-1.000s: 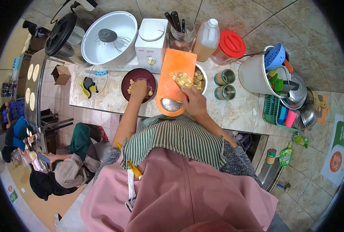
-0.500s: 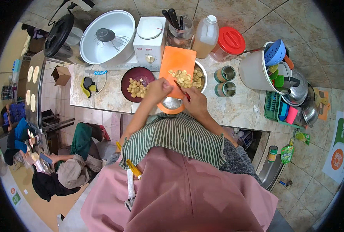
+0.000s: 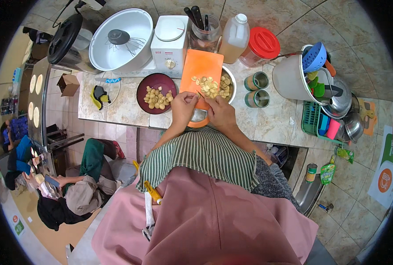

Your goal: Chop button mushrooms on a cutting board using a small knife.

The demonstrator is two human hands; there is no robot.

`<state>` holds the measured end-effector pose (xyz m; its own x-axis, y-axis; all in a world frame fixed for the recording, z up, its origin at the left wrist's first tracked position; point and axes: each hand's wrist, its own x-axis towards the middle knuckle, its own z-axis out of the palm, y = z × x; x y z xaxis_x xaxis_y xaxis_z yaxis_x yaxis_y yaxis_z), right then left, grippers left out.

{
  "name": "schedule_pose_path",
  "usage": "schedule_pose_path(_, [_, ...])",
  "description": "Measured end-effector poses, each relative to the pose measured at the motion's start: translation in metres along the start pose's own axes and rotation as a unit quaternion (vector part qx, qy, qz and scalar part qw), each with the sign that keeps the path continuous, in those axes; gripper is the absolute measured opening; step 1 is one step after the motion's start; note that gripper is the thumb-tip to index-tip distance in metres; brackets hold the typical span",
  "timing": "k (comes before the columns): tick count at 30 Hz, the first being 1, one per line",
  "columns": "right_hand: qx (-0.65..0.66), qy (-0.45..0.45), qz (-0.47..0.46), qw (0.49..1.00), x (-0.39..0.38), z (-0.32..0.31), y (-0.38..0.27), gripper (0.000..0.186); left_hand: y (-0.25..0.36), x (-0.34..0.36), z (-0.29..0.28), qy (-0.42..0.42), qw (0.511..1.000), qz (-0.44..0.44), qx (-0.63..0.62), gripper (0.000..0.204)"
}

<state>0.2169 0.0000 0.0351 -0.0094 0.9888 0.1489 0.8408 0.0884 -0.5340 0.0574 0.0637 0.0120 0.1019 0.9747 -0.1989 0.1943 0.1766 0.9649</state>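
An orange cutting board [image 3: 202, 64] lies partly over a metal bowl [image 3: 232, 81]. Pale slices, apparently button mushrooms [image 3: 206, 86], are piled on the board, with more in the bowl. My right hand [image 3: 221, 112] is closed around a small knife [image 3: 200, 94]; its blade shows above the board's near end, and the fingers now cover its handle. Opposite it, the fingers of my left hand [image 3: 184, 107] are pinched together close to the blade, and what they hold is mostly hidden. Left of that hand, a maroon bowl [image 3: 142, 105] contains several whole mushrooms [image 3: 156, 98].
Two opened cans [image 3: 257, 98] stand right of the metal bowl. Along the back are a mixer [image 3: 169, 51] with its white bowl [image 3: 98, 51], a jar of knives [image 3: 204, 39], a jug [image 3: 235, 37] and a red-lidded container [image 3: 263, 43]. A utensil bucket [image 3: 287, 79] stands farther right.
My left fingertips have come nearer the knife blade. My right hand has turned and shifted slightly left, so the knife's red handle no longer shows.
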Motion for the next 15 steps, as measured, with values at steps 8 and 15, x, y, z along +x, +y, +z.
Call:
schedule_pose_path(8, [-0.025, 0.008, -0.074, 0.997, 0.004, 0.002, -0.002, 0.040, 0.004, -0.001, 0.001, 0.024, 0.999, -0.002, 0.045, 0.014])
schedule_pose_path(15, [0.047, 0.024, -0.036, 0.998, -0.027, 0.002, 0.018, 0.033, -0.011, -0.001, 0.000, 0.026, 1.000, -0.015, -0.006, 0.016])
